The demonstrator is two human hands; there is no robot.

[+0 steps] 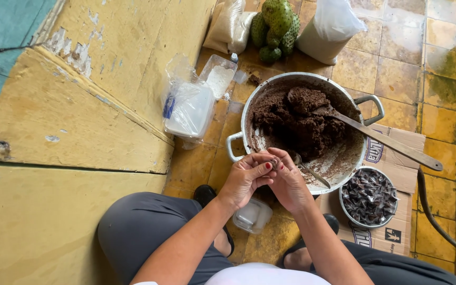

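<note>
Yellow floor tiles (397,68) carry a large metal pot (302,84) of dark brown paste (291,124), with a wooden spoon (391,142) resting in it. Right of the pot, a small metal bowl (369,198) of dark wrapped pieces sits on flattened cardboard (402,142). Over the pot's near rim, the left hand (244,179) and right hand (288,182) meet, fingertips pinched together on a small dark lump (274,164). A metal teaspoon (310,171) projects from the right hand.
</note>
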